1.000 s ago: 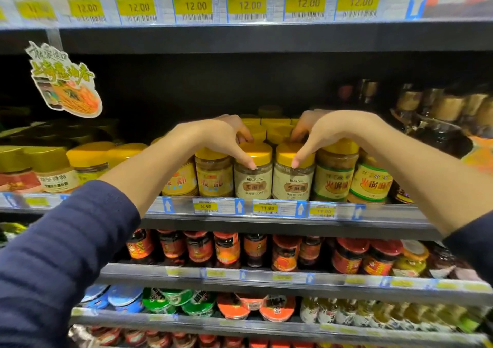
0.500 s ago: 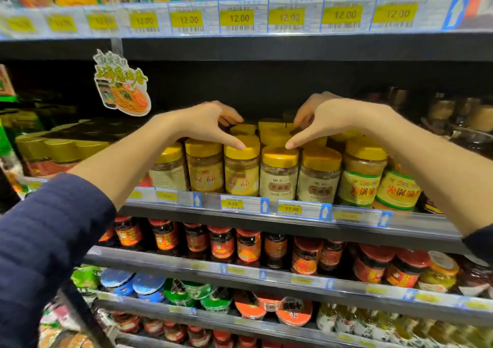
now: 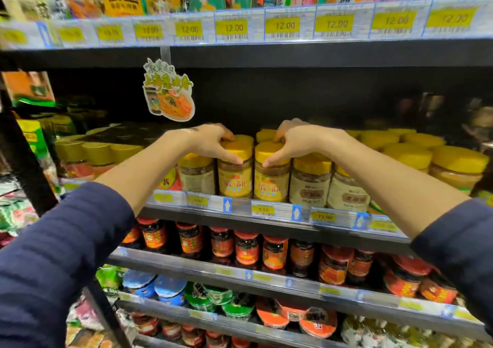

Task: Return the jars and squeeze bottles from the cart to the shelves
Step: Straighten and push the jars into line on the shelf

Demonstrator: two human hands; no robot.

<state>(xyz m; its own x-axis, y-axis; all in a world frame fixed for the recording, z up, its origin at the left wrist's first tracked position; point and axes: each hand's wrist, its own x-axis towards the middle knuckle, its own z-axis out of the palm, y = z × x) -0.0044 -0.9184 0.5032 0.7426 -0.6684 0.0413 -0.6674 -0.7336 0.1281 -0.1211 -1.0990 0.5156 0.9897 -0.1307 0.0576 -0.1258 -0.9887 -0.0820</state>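
— Where are the jars seen?

— Two yellow-lidded jars are set side by side, touching, at the front edge of the middle shelf (image 3: 280, 223): the left jar (image 3: 235, 173) and the right jar (image 3: 271, 177), both with yellow labels. They are flanked by paler-labelled jars of the same shape.

— How are the hands placed?

— The left hand (image 3: 210, 141) is laid over the lid of the left jar, thumb down its front, fingers curled behind. The right hand (image 3: 294, 139) is closed over the lid of the right jar in the mirror pose. Each lid is gripped from above.

— And around them?

— A hanging promo tag (image 3: 167, 91) is seen above the left forearm. Red-lidded jars (image 3: 246, 249) are lined on the shelf below.
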